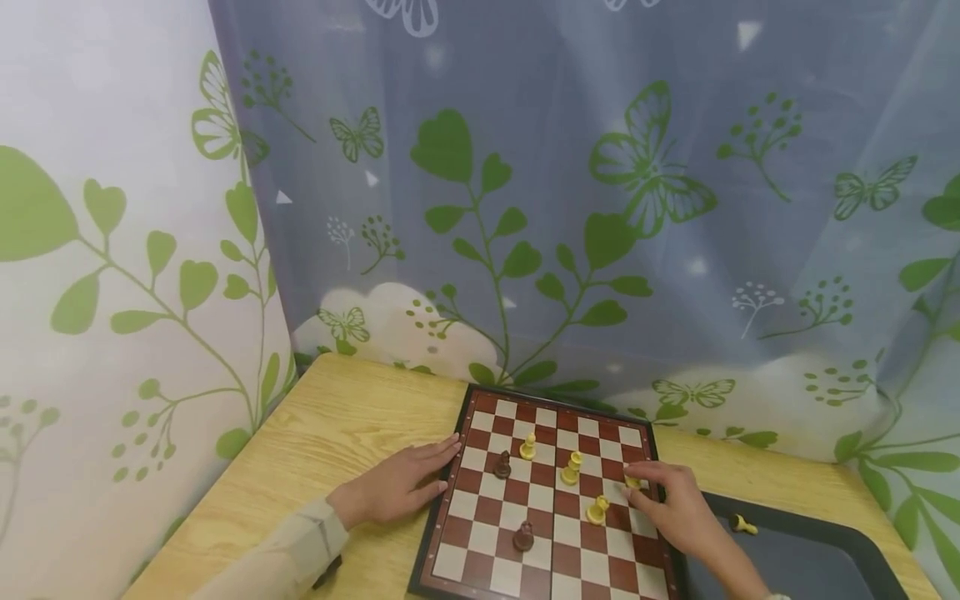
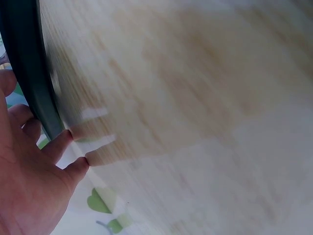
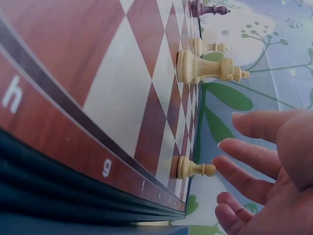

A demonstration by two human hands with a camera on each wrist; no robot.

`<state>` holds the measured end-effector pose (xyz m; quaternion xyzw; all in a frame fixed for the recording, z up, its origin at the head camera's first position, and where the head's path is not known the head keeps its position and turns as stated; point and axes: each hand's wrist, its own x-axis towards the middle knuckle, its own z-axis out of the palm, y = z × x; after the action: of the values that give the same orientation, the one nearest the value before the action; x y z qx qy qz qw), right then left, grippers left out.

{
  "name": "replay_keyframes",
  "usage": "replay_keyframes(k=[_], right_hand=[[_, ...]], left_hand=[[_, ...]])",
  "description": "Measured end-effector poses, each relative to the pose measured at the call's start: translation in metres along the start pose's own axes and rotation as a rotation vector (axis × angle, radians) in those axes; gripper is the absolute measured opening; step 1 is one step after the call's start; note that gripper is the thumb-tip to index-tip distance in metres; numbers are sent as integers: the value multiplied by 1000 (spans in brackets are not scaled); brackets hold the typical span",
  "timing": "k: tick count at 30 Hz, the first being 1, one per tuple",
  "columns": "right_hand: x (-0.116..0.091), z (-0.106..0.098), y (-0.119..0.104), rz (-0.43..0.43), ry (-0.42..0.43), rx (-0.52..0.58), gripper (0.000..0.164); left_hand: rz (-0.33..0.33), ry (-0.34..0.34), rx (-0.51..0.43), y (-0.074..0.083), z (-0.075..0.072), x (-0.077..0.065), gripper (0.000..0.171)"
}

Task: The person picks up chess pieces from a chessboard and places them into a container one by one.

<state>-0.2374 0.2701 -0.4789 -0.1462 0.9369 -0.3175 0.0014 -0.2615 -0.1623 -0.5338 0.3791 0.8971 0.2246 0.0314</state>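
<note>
Most of a red-and-white chessboard point(image 1: 542, 492) shows in the head view, with a few cream and dark pieces standing on it. My left hand point(image 1: 401, 483) lies at its left edge, fingers extended; the left wrist view shows that hand point(image 2: 39, 171) by the board's dark side. My right hand point(image 1: 678, 508) hovers over the right side, around a cream pawn point(image 1: 632, 482). In the right wrist view the fingers of this hand point(image 3: 274, 166) are spread, and one fingertip is close to the pawn's point(image 3: 195, 168) head; contact is unclear. A cream rook point(image 3: 210, 68) stands nearby.
A dark tray point(image 1: 817, 550) sits to the board's right, a cream piece point(image 1: 742, 524) lying on its side in it. Dark pieces point(image 1: 502, 465) point(image 1: 523, 536) stand on the board's left half. A patterned curtain point(image 1: 525, 208) hangs behind the wooden table point(image 1: 360, 400).
</note>
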Motion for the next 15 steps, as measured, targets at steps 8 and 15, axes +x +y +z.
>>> replay_keyframes(k=[8, 15], right_hand=[[3, -8, -1, 25, 7, -79, 32], [9, -14, 1, 73, -98, -105, 36]], left_hand=[[-11, -4, 6, 0, -1, 1, 60], [-16, -7, 13, -2, 1, 1, 61]])
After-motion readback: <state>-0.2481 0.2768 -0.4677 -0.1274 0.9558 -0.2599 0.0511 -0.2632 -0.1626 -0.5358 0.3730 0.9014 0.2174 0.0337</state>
